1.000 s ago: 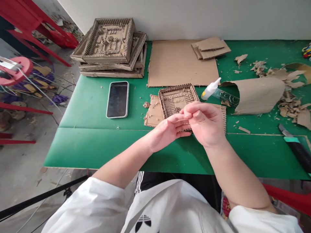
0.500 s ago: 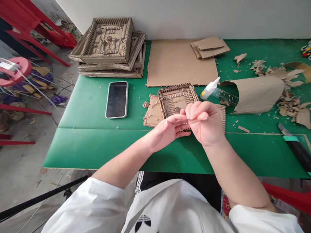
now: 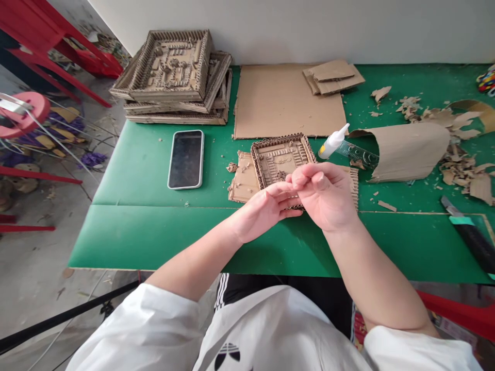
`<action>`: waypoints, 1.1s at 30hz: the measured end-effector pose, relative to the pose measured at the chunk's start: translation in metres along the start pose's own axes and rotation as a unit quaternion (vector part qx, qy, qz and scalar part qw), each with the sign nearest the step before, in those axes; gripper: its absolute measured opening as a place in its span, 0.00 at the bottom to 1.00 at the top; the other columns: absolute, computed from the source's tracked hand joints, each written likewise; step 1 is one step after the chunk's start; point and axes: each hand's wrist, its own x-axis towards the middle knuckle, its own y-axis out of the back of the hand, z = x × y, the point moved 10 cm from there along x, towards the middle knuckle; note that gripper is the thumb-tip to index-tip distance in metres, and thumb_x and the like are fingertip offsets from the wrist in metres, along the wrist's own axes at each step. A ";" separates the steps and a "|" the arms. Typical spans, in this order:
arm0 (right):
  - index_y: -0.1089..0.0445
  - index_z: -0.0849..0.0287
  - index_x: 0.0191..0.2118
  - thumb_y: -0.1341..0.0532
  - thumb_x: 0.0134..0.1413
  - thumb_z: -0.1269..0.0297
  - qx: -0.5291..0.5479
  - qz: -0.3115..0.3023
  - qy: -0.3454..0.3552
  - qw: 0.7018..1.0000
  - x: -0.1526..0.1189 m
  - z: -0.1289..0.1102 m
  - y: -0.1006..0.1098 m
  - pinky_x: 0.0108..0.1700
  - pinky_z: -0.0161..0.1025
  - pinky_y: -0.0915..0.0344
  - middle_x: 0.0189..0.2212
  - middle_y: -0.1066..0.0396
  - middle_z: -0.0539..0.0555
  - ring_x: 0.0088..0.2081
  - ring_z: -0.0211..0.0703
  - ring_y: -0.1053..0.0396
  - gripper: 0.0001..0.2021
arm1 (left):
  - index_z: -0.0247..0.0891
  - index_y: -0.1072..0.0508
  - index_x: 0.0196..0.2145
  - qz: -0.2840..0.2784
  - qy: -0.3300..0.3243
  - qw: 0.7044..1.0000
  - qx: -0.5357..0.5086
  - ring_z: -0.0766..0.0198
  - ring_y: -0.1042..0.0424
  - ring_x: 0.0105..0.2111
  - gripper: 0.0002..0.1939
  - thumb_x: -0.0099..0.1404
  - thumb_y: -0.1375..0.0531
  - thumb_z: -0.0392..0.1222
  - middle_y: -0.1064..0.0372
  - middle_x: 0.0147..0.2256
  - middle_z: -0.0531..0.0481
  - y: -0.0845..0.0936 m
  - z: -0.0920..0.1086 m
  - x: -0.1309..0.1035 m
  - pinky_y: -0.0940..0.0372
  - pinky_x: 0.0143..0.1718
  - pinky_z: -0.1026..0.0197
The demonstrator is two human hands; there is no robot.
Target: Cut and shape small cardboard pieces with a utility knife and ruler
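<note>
My left hand (image 3: pixel 266 210) and my right hand (image 3: pixel 325 197) meet at the fingertips, above the near edge of a small square cardboard tray (image 3: pixel 264 174). Thumb and fingers of the right hand are pinched together. The left hand's longer fingers reach out behind them, its tips closed in against the right fingertips. Whatever lies between the tips is hidden or too small to name. Ridged walls of corrugated card surround the tray, with small relief pieces inside. Beneath it rests a flat cardboard piece (image 3: pixel 244 181). A white glue bottle (image 3: pixel 329 146) stands just right of the tray.
Stacked cardboard trays (image 3: pixel 174 64) occupy the back left, near a phone (image 3: pixel 186 159). Behind lies a cardboard sheet (image 3: pixel 278 105). Curled card (image 3: pixel 413 149), a clear ruler (image 3: pixel 358 153), torn scraps (image 3: pixel 466 175) and a utility knife (image 3: pixel 469 232) are on the right.
The right hand's fingers have shifted slightly, with the thumb tip a little higher and further left. The left hand stays nearly still, and the objects on the table keep their places.
</note>
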 end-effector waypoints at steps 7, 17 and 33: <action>0.35 0.56 0.16 0.28 0.36 0.57 0.014 0.013 0.018 1.000 0.000 -0.004 -0.002 0.36 0.37 0.30 0.15 0.36 0.41 0.21 0.30 0.37 0.16 | 0.47 0.27 0.44 0.007 -0.006 1.000 0.017 0.52 0.37 0.54 0.24 0.57 0.42 0.63 0.33 0.51 0.48 0.003 -0.001 0.000 0.39 0.53 0.50; 0.24 0.52 0.29 0.31 0.43 0.57 -0.046 0.052 0.047 0.997 0.006 -0.015 0.019 0.33 0.35 0.28 0.24 0.25 0.44 0.26 0.32 0.28 0.06 | 0.40 0.25 0.37 0.242 -0.213 0.926 0.195 0.64 0.25 0.37 0.11 0.59 0.37 0.48 0.24 0.36 0.50 0.038 0.072 -0.021 0.30 0.41 0.59; 0.32 0.59 0.19 0.28 0.35 0.57 -0.143 0.311 0.120 0.932 -0.051 -0.054 0.132 0.32 0.39 0.28 0.16 0.30 0.46 0.20 0.33 0.33 0.15 | 0.37 0.26 0.38 0.432 -0.232 0.764 0.419 0.65 0.25 0.34 0.12 0.59 0.39 0.46 0.25 0.32 0.49 0.081 0.108 -0.041 0.32 0.38 0.62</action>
